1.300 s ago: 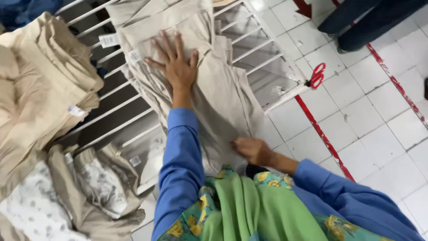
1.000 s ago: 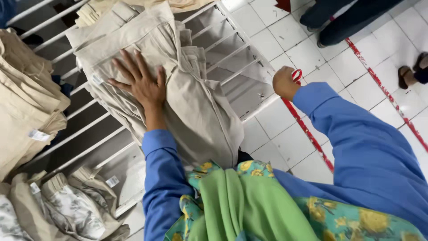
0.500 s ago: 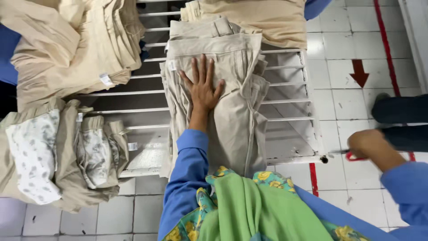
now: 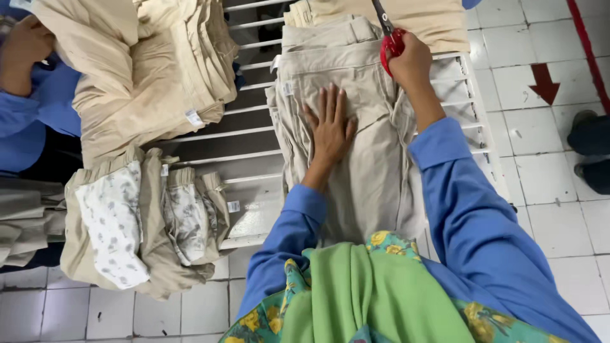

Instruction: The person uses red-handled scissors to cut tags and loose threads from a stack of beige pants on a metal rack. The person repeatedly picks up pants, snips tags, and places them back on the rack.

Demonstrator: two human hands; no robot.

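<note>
A pair of beige trousers (image 4: pixel 362 171) lies flat on a white slatted rack (image 4: pixel 254 136). My left hand (image 4: pixel 330 127) presses flat on the middle of the trousers, fingers spread. My right hand (image 4: pixel 410 63) is up near the waistband, closed around red-handled scissors (image 4: pixel 389 35) whose blades point away from me over the cloth.
A tall stack of beige garments (image 4: pixel 152 76) sits at the upper left. Inside-out trousers with patterned pocket linings (image 4: pixel 127 222) lie at the lower left. Another person's hand and blue sleeve (image 4: pixel 28 70) are at the far left. Someone's shoes (image 4: pixel 588 152) stand on the white tiled floor at the right.
My right hand has come up from the floor at the right with the scissors and now sits at the waistband. My left hand stays pressed on the trousers.
</note>
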